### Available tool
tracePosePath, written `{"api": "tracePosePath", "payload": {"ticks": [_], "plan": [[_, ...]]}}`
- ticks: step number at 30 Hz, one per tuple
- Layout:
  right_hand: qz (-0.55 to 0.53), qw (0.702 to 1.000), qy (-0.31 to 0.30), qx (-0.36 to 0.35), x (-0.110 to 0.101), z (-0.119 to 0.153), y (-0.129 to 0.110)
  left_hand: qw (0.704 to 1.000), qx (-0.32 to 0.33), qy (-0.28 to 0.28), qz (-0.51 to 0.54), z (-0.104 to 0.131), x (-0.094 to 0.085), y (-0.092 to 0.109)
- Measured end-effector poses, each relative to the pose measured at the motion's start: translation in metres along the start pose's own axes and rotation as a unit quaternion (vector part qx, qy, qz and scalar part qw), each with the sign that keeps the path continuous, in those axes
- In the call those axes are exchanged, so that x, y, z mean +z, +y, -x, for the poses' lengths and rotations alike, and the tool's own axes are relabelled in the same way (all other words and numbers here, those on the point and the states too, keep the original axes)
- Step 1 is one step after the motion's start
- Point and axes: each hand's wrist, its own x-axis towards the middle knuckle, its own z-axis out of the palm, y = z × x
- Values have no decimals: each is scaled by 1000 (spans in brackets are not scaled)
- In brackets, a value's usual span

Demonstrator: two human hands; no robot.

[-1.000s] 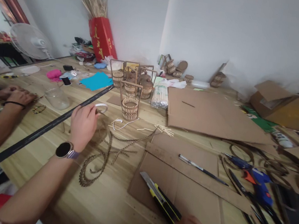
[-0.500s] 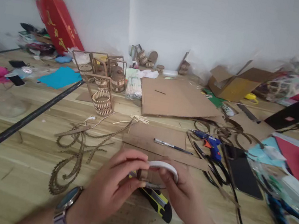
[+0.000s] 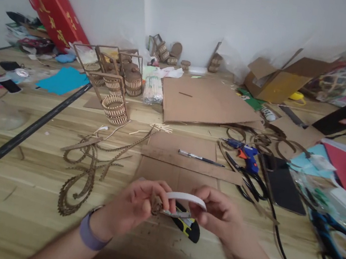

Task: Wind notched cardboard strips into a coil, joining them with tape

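Note:
My left hand [image 3: 134,206] is closed on a small brown rolled piece [image 3: 156,205], and its fingers also touch the left side of a white ring [image 3: 186,198]. The right side of that ring is pinched between the thumb and fingers of my right hand [image 3: 220,213]. Below the ring a yellow and black utility knife [image 3: 189,229] lies on the table, partly hidden by the ring and fingers. Just beyond my hands are a brown cardboard strip [image 3: 187,165] and a pen [image 3: 201,157] lying on it.
Curled brown strips [image 3: 88,177] lie at the left. Small woven baskets [image 3: 115,110] stand behind them. A blue glue gun [image 3: 250,158], black scissors [image 3: 254,184] and a black phone-like slab [image 3: 286,189] are at the right. A large cardboard sheet [image 3: 206,104] lies farther back.
The ring has tilted, showing more of its outer edge. My left hand has turned, bringing the brown roll into clearer view, and my right hand has shifted right. The camera view has moved slightly.

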Motion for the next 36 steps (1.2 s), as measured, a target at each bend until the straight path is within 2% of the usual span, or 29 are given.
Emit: {"api": "tracePosePath", "payload": {"ticks": [2,5,11,17,21,26,30,33,36], "plan": [[-94,995,3,13,0,0,7,999,16,16,32,1,-7,-7],[-138,989,29,34,1,-1,13,999,20,5,33,2,-14,-12],[-87,994,41,54,-2,0,15,996,-20,-83,-40,1,-14,-1],[-28,996,4,80,-1,-1,11,985,-83,-79,-130,3,-12,3],[8,994,-29,108,0,-1,10,972,-99,-90,-191,4,-8,6],[-92,991,-36,85,-5,1,18,996,-26,-52,-69,6,-8,1],[-128,987,-49,79,-2,3,24,998,33,-8,49,8,-6,-8],[-147,985,-50,76,4,3,27,993,49,19,109,7,-6,-12],[-149,986,-21,69,4,3,26,994,34,30,97,6,-8,-14]]}}
